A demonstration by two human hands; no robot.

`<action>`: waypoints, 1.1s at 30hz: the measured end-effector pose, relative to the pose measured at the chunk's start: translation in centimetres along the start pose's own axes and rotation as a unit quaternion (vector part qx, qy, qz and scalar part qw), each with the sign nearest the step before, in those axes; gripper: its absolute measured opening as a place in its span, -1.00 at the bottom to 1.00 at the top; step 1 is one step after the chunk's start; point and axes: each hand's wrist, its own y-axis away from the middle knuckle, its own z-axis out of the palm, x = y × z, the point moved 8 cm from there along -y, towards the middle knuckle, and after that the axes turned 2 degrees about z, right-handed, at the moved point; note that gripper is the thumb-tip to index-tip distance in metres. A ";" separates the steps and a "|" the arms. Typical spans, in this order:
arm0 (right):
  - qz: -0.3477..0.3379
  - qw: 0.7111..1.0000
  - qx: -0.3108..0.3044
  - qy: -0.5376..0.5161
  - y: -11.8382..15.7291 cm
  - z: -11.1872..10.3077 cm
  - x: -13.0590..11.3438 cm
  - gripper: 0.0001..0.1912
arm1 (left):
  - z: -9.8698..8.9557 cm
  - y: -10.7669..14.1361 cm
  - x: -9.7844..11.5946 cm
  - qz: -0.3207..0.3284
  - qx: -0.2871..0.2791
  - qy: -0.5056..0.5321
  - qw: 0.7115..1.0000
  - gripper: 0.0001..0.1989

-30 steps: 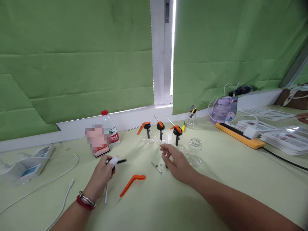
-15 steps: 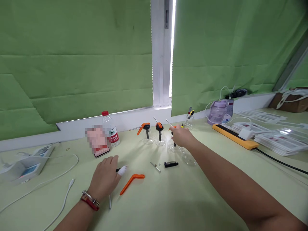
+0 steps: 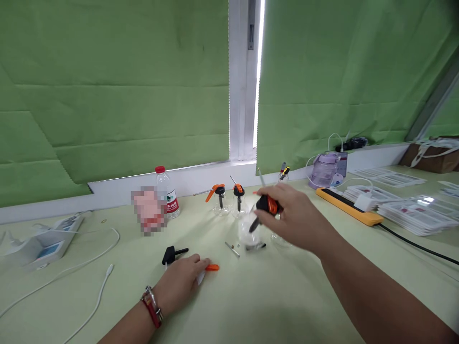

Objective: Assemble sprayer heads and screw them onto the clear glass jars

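My right hand (image 3: 292, 215) is closed on the black and orange top of a small glass jar (image 3: 247, 231), which is tilted and blurred above the table. A thin rod points up from that top. My left hand (image 3: 182, 282), one finger wrapped in white, lies over an orange lever (image 3: 213, 268) with its fingers closed about it; much of the lever is hidden. Just behind it rests a black T-shaped part (image 3: 172, 254). Two glass jars with black and orange tops, a left one (image 3: 220, 203) and a right one (image 3: 239, 203), stand upright farther back.
A metal rod (image 3: 232, 249) and tiny parts lie mid-table, near a black bit holder (image 3: 255, 247) partly behind the raised jar. Screwdrivers (image 3: 284, 172) stand in a glass at the back. A water bottle (image 3: 172, 203), white cable (image 3: 102, 291) and yellow power strip (image 3: 349, 206) lie around.
My right hand has lifted the glass jar from the row and brought it nearer, tilting it. My left hand has moved right onto the orange lever, uncovering the black part.
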 end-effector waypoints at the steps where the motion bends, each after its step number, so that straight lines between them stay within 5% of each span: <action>1: -0.018 0.999 -0.033 -0.021 1.1 0.5 -1.0 -0.68 | 0.3 -0.2 -0.2 -0.034 0.003 0.006 0.999 -0.71; 4: -0.059 0.986 -0.143 -0.055 4.2 2.9 -3.6 -0.67 | 0.6 -0.7 -1.8 -0.167 0.046 0.033 0.984 -0.83; 8: -0.092 0.965 -0.245 -0.025 7.2 6.8 -6.0 -0.70 | 1.2 -1.4 -2.8 -0.213 0.072 0.069 0.972 -0.90; 15: -0.151 0.956 -0.246 -0.058 8.8 9.2 -8.5 -0.41 | 2.3 -1.5 -4.5 -0.247 0.103 0.149 0.952 -0.85; 17: -0.137 0.953 -0.248 -0.110 8.6 8.7 -8.2 -0.31 | 1.4 -1.0 -4.1 -0.241 0.117 0.172 0.948 -0.77; 19: -0.104 0.945 -0.264 -0.162 8.0 8.4 -7.1 -0.30 | -0.9 -0.1 -2.8 -0.196 0.188 0.226 0.936 -0.71; 22: -0.003 0.963 -0.183 -0.199 5.4 8.1 -3.3 -0.37 | -3.9 1.8 0.9 -0.077 0.259 0.343 0.900 -0.66; 24: 0.056 0.955 -0.149 -0.252 3.9 9.2 -0.8 -0.41 | -4.8 3.0 4.0 0.007 0.261 0.411 0.873 -0.45; 27: 0.131 0.880 -0.206 -0.407 3.1 13.0 1.0 -0.45 | -4.7 3.9 7.1 0.038 0.255 0.410 0.875 -0.17; 30: 0.157 0.788 -0.268 -0.531 3.4 15.5 0.8 -0.53 | -4.1 3.8 8.0 0.007 0.237 0.366 0.900 -0.31; 33: 0.178 0.745 -0.266 -0.585 3.6 15.6 0.8 -0.57 | -3.6 3.2 7.9 0.010 0.183 0.387 0.904 -0.48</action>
